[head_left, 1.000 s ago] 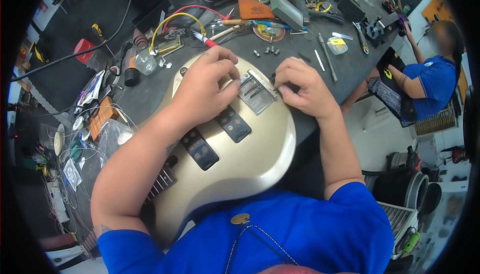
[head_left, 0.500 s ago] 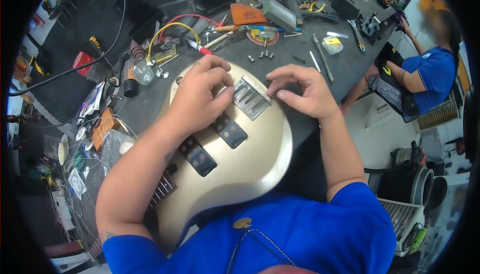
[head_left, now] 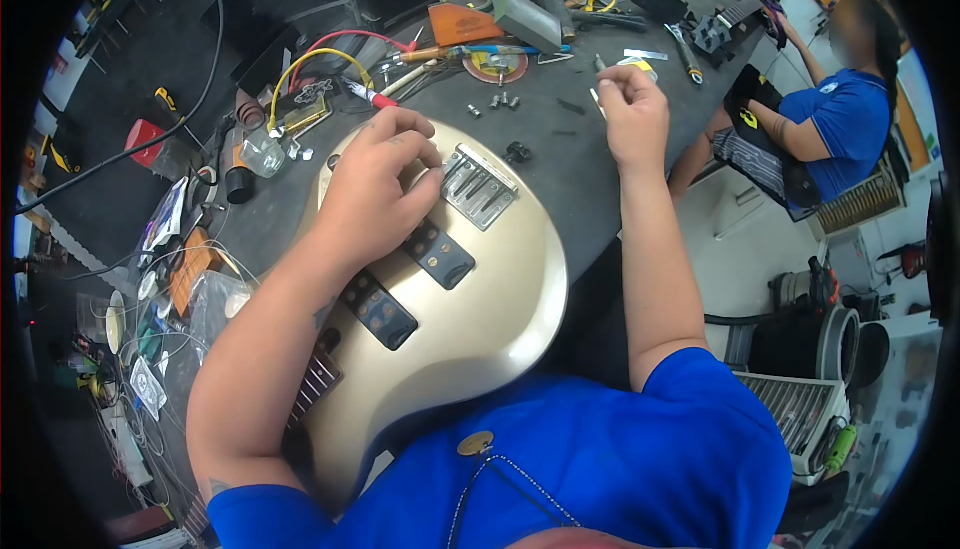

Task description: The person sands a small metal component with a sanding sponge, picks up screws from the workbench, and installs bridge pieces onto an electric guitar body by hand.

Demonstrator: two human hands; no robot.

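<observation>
A pale gold electric guitar body [head_left: 500, 319] lies on the bench in front of me, with two dark pickups [head_left: 443, 255] and a metal bridge [head_left: 480, 189]. My left hand [head_left: 385, 189] rests on the body just left of the bridge, its fingers loosely curled and apart; what lies under the palm is hidden. Out beyond the guitar, my right hand [head_left: 634, 114] is closed in a pinch over a slim grey tool [head_left: 600, 62], most of which the hand covers. A white stick [head_left: 598, 101] shows beside those fingers. A small black part [head_left: 517, 153] lies by the bridge's far corner.
Several small metal pieces [head_left: 497, 103] lie on the dark bench. Behind them are an orange block [head_left: 465, 24], a grey block [head_left: 530, 19] and pliers-like tools. Cables and plastic bags clutter the left. A seated person [head_left: 835, 129] in blue works at the right.
My right hand has left the bridge and moved up and right to the slim grey tool. The small black part now shows beside the bridge. My left hand stays on the guitar.
</observation>
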